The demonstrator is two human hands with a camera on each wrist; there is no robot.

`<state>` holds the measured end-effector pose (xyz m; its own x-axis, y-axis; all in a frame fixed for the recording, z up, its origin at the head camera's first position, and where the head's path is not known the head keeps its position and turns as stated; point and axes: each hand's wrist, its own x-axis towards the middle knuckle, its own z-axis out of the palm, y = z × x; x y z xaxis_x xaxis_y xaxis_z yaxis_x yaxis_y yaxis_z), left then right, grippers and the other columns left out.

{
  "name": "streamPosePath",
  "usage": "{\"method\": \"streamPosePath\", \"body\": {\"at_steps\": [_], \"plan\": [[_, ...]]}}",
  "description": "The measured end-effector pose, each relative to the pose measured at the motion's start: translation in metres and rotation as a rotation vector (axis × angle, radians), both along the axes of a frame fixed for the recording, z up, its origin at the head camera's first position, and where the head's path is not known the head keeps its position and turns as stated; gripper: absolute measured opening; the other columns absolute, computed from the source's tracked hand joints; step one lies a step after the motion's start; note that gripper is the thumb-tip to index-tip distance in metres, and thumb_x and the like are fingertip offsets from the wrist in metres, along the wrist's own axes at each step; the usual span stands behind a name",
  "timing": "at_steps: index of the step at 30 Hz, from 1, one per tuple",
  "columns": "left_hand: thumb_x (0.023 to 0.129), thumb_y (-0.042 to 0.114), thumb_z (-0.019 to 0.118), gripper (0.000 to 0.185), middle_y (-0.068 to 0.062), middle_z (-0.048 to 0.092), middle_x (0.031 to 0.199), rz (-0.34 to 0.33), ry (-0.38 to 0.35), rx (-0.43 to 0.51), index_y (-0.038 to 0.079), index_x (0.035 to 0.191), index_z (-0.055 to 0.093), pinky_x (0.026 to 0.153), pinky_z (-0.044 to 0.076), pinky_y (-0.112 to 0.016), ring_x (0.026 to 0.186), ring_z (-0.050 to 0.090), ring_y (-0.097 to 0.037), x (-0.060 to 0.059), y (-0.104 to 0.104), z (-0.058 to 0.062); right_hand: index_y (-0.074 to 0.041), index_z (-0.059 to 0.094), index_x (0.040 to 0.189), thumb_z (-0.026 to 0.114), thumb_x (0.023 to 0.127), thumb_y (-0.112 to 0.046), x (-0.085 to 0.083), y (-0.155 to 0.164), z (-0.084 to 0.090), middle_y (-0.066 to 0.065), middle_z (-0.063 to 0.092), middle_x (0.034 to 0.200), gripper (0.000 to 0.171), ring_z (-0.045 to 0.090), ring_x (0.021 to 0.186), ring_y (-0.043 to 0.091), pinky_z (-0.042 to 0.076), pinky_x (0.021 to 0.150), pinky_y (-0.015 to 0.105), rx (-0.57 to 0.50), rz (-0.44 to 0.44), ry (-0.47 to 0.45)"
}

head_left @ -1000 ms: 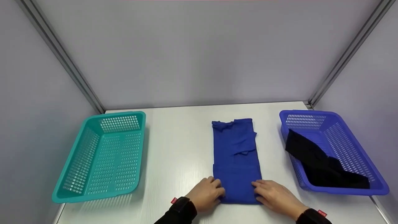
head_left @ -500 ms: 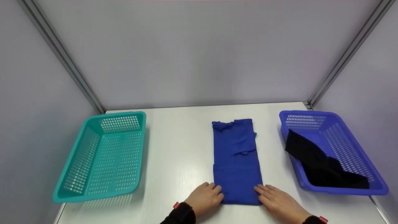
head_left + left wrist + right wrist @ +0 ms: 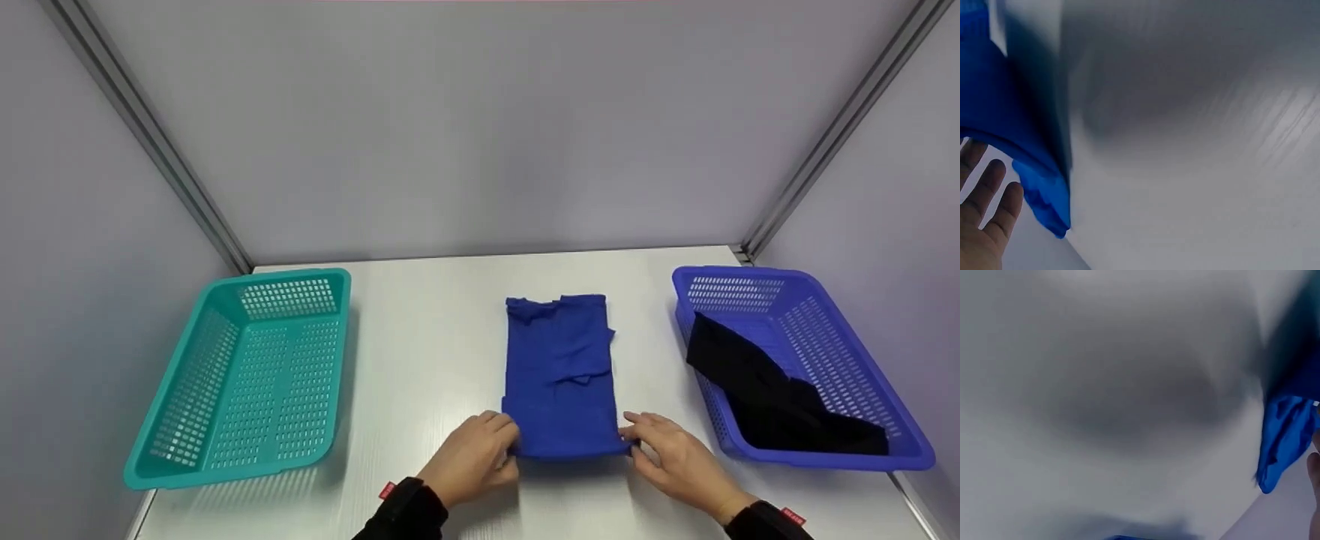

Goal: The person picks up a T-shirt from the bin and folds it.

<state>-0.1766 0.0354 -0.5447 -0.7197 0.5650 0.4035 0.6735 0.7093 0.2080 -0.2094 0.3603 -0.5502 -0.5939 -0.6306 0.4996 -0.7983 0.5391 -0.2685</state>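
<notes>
Both hands, left hand (image 3: 469, 457) and right hand (image 3: 671, 461), are pinching the folded blue shirt's (image 3: 561, 375) near corners; it looks soft, light, floppy.

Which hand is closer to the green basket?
Left. The left hand grips the blue cloth's near left corner, right of the green basket. The right hand grips the far corner, beyond the cloth.

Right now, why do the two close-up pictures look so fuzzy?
Head view: sharp and evenly lit, both hands at the blue cloth. Left wrist view: the table is smeared under a soft dark shadow. Right wrist view: blurrier still, with only a cloth corner showing.
</notes>
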Motion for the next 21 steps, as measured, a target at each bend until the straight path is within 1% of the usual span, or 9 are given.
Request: {"method": "streamPosePath", "body": {"at_steps": [3,5,7,10,13,15,18,20,21], "plan": [[0.065,0.018,0.058,0.017,0.013,0.046,0.075,0.01,-0.141,0.108,0.02,0.078,0.048,0.058,0.037,-0.021,0.066,0.043,-0.005,0.006,-0.009,0.018,-0.016,0.06,0.092,0.063,0.071,-0.002,-0.003,-0.01,0.017,0.0,0.063,0.097,0.025,0.057,0.096,0.026,0.041,0.084,0.042,-0.055,0.033,-0.104],[0.064,0.017,0.057,0.018,0.014,0.048,0.072,0.009,-0.252,0.174,0.022,0.078,0.048,0.054,0.037,-0.019,0.06,0.042,-0.003,0.011,-0.016,0.028,-0.018,0.059,0.09,0.061,0.075,-0.001,-0.003,-0.015,0.028,-0.004,0.063,0.094,0.023,0.059,0.093,0.02,0.042,0.083,0.038,-0.077,0.057,-0.207],[0.065,0.015,0.055,0.017,0.014,0.049,0.07,-0.002,-0.356,0.224,0.022,0.079,0.047,0.053,0.037,-0.017,0.058,0.042,-0.002,0.015,-0.022,0.037,-0.02,0.059,0.089,0.06,0.078,-0.002,-0.002,-0.019,0.037,-0.008,0.063,0.091,0.021,0.06,0.087,0.013,0.045,0.078,0.034,-0.087,0.069,-0.312],[0.068,0.013,0.053,0.017,0.013,0.048,0.067,-0.034,-0.468,0.276,0.022,0.078,0.044,0.052,0.037,-0.018,0.056,0.042,-0.002,0.019,-0.028,0.049,-0.022,0.058,0.09,0.058,0.081,-0.004,0.002,-0.024,0.048,-0.011,0.063,0.087,0.02,0.06,0.079,0.008,0.046,0.067,0.028,-0.095,0.08,-0.478],[0.069,0.01,0.051,0.017,0.012,0.043,0.062,-0.057,-0.574,0.333,0.021,0.078,0.043,0.046,0.033,-0.018,0.052,0.039,-0.003,0.02,-0.034,0.059,-0.02,0.058,0.091,0.056,0.083,-0.004,0.004,-0.027,0.057,-0.008,0.064,0.079,0.018,0.059,0.07,0.007,0.044,0.061,0.025,-0.114,0.096,-0.644],[0.07,0.009,0.05,0.015,0.011,0.044,0.062,-0.058,-0.649,0.373,0.02,0.077,0.043,0.044,0.031,-0.019,0.051,0.039,-0.003,0.019,-0.037,0.063,-0.017,0.058,0.091,0.054,0.084,-0.003,0.005,-0.03,0.063,-0.004,0.063,0.075,0.016,0.056,0.064,0.007,0.044,0.059,0.024,-0.141,0.106,-0.761],[0.072,0.006,0.047,0.012,0.007,0.049,0.065,-0.058,-0.819,0.486,0.016,0.079,0.044,0.045,0.041,-0.023,0.052,0.051,-0.008,0.016,-0.04,0.066,-0.008,0.058,0.092,0.051,0.085,0.0,0.004,-0.036,0.071,0.007,0.06,0.073,0.013,0.054,0.062,0.013,0.048,0.058,0.03,-0.208,0.107,-0.961],[0.074,0.006,0.045,0.01,0.003,0.052,0.067,-0.038,-0.929,0.574,0.013,0.081,0.045,0.047,0.048,-0.03,0.054,0.056,-0.016,0.012,-0.041,0.065,-0.005,0.057,0.093,0.05,0.086,-0.002,0.0,-0.039,0.072,0.01,0.059,0.075,0.011,0.056,0.067,0.017,0.049,0.062,0.037,-0.254,0.089,-1.064],[0.076,0.005,0.045,0.009,0.0,0.052,0.067,-0.022,-0.968,0.617,0.011,0.082,0.045,0.048,0.049,-0.035,0.052,0.057,-0.02,0.01,-0.04,0.067,-0.004,0.057,0.094,0.05,0.086,-0.002,-0.003,-0.04,0.072,0.012,0.059,0.077,0.011,0.057,0.07,0.021,0.049,0.064,0.041,-0.274,0.068,-1.101]]}}
